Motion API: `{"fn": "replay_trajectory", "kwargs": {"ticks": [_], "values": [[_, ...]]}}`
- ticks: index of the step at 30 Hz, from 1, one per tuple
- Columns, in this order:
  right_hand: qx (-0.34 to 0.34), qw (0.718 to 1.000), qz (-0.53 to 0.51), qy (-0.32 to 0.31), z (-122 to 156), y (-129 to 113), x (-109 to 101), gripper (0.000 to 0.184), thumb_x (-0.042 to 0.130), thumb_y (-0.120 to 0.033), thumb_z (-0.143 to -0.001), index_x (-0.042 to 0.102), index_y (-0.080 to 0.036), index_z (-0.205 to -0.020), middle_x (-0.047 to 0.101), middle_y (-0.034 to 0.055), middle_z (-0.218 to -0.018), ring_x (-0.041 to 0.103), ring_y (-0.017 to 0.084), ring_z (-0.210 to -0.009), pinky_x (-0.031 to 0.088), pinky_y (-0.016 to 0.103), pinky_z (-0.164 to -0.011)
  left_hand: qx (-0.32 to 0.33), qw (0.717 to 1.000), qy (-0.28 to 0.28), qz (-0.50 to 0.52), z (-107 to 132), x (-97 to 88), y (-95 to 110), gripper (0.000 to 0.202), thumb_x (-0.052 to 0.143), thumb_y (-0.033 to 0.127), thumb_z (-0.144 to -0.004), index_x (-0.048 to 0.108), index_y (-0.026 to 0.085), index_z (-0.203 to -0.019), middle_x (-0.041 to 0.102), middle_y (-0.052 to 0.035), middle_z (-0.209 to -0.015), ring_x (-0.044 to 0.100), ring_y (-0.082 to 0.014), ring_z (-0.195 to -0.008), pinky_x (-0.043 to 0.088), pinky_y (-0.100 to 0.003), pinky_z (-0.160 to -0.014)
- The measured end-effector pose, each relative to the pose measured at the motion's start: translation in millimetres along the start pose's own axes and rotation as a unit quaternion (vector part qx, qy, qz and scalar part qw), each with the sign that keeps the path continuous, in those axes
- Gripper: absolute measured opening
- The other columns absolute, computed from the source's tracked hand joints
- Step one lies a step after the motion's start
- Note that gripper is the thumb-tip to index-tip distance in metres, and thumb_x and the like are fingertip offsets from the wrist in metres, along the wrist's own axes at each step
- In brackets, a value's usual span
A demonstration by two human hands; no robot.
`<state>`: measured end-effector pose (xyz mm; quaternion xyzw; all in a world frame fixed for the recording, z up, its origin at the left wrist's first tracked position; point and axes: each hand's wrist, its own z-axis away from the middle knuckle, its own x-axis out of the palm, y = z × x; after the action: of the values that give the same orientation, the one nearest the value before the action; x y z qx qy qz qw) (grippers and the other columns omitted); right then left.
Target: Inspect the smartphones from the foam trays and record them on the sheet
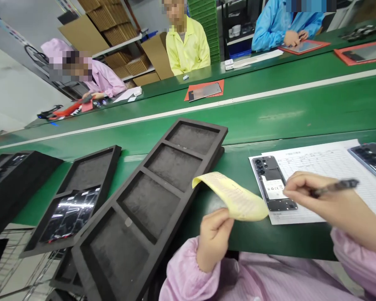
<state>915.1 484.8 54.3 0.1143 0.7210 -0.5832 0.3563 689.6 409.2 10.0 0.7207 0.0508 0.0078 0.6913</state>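
Observation:
My left hand (pixel 215 236) pinches the lower edge of a yellow printed sheet (pixel 238 200), which curls up above the green bench. My right hand (pixel 319 196) is closed, with a dark pen (pixel 336 187) lying through it and sticking out behind. Its fingertips are at the right edge of a phone without its back cover (pixel 274 186), whose white battery label shows. Whether they touch the phone or pinch anything more, I cannot tell. Beneath the phone lie white printed forms (pixel 316 167). A second phone (pixel 371 159) with its cameras showing lies at the right.
A long black foam tray (pixel 158 179) with several compartments slants across the left side. Another foam tray (pixel 90 167) holds shiny dark panels (pixel 70 213). Behind runs a green conveyor (pixel 263 113) carrying a screen panel on a red mat (pixel 205 90). Several co-workers sit across from me.

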Motion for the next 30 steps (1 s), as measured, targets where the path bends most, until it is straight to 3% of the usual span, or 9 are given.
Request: {"fn": "replay_trajectory", "kwargs": {"ticks": [2,4,7,10,14,23,30], "values": [[0.068,0.993,0.058,-0.078,-5,21,-8,0.032,0.041,-0.049,-0.078,0.056,-0.022,-0.068,0.053,0.0000,-0.058,0.049,0.015,-0.050,0.037,0.026,-0.049,-0.045,0.995,0.058,0.069,5,-11.0,-13,0.018,0.065,0.036,-0.074,0.069,0.019,-0.069,0.069,-0.0038,-0.064,0.062,-0.0183,-0.059,0.050,-0.029,-0.061],[0.091,0.981,0.088,-0.148,-9,39,-7,0.034,0.036,-0.050,-0.075,0.052,-0.022,-0.065,0.052,0.0006,-0.056,0.050,0.016,-0.052,0.037,0.027,-0.051,-0.134,0.980,0.097,0.108,13,-17.3,-25,0.024,0.068,0.041,-0.067,0.067,0.017,-0.068,0.068,-0.0050,-0.062,0.061,-0.0181,-0.054,0.050,-0.030,-0.056],[0.079,0.968,0.110,-0.211,-12,54,8,0.032,0.035,-0.047,-0.074,0.045,-0.021,-0.059,0.055,0.0024,-0.059,0.052,0.018,-0.054,0.036,0.027,-0.053,-0.288,0.952,0.071,0.074,24,-18.1,-36,0.027,0.066,0.041,-0.060,0.062,0.014,-0.064,0.063,-0.0049,-0.050,0.057,-0.0160,-0.045,0.043,-0.025,-0.046],[0.060,0.957,0.133,-0.253,-13,59,21,0.028,0.033,-0.041,-0.078,0.045,-0.021,-0.062,0.059,0.0037,-0.066,0.055,0.019,-0.060,0.036,0.029,-0.056,-0.363,0.927,0.094,0.013,31,-18.2,-37,0.030,0.062,0.042,-0.055,0.058,0.015,-0.065,0.060,-0.0037,-0.045,0.057,-0.0163,-0.043,0.037,-0.022,-0.041],[0.050,0.946,0.165,-0.275,-14,59,26,0.024,0.035,-0.033,-0.082,0.042,-0.021,-0.063,0.059,0.0037,-0.067,0.056,0.021,-0.063,0.036,0.030,-0.059,-0.346,0.922,0.165,-0.047,32,-24.6,-34,0.033,0.057,0.047,-0.053,0.053,0.018,-0.067,0.061,-0.0024,-0.050,0.057,-0.0162,-0.042,0.037,-0.024,-0.040],[0.044,0.930,0.222,-0.290,-18,49,28,0.021,0.040,-0.026,-0.082,0.043,-0.021,-0.062,0.061,0.0025,-0.070,0.057,0.020,-0.067,0.037,0.029,-0.060,-0.305,0.933,0.169,-0.090,26,-27.2,-42,0.039,0.054,0.056,-0.059,0.047,0.021,-0.076,0.063,-0.0027,-0.054,0.058,-0.0182,-0.045,0.038,-0.027,-0.043],[0.091,0.905,0.273,-0.314,-26,32,28,0.022,0.047,-0.014,-0.083,0.042,-0.018,-0.062,0.055,0.0005,-0.065,0.050,0.015,-0.059,0.034,0.026,-0.057,-0.278,0.941,0.167,-0.093,18,-28.7,-43,0.039,0.055,0.055,-0.061,0.047,0.020,-0.078,0.063,-0.0020,-0.053,0.059,-0.0188,-0.046,0.041,-0.027,-0.043]]}}
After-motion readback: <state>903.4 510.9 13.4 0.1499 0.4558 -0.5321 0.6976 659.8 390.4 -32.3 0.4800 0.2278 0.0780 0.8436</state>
